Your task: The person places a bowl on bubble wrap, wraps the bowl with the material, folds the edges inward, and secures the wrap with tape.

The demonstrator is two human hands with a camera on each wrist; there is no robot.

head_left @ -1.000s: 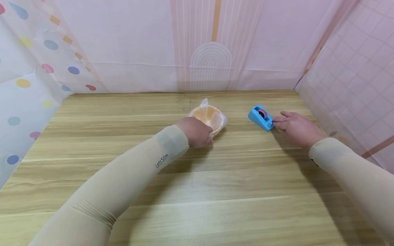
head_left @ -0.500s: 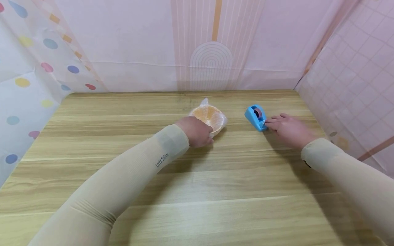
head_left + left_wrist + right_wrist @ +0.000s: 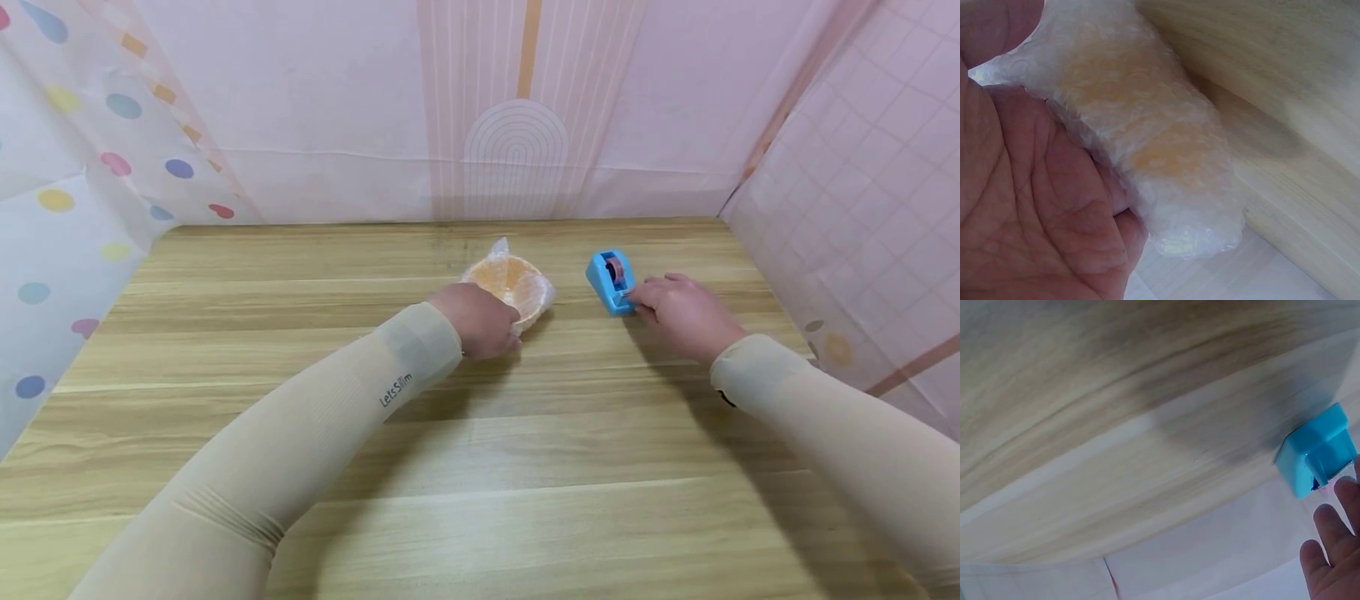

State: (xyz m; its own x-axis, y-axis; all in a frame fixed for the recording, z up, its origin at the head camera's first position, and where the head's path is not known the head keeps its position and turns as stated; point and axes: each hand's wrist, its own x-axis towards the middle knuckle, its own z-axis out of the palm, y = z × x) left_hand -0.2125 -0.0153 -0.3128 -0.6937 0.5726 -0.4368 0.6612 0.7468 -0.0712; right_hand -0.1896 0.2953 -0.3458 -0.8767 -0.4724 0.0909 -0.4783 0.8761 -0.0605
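Observation:
In the head view, an orange bowl [image 3: 531, 302] wrapped in clear bubble wrap sits at the middle of the table, a twist of wrap sticking up at its back. My left hand [image 3: 480, 321] grips its near left side; the left wrist view shows the bubble wrap [image 3: 1147, 137] against the palm and fingers. To the right stands a light blue tape dispenser [image 3: 602, 287] with a pinkish roll of tape [image 3: 616, 268]. The fingertips of my right hand [image 3: 686, 317] are at its cutter end. In the right wrist view, several fingers [image 3: 1334, 528] extend beside the dispenser [image 3: 1310, 450].
The wood-grain table [image 3: 480, 467] meets a pale patterned cloth backdrop [image 3: 337, 100] at its back edge. Another cloth panel [image 3: 877, 183] with a grid print rises along the right side, and a dotted one [image 3: 90, 217] stands on the left.
My right hand and the tape dispenser have shifted left, nearer the bowl, and the dispenser has turned slightly. My left hand and the wrapped bowl have stayed in place.

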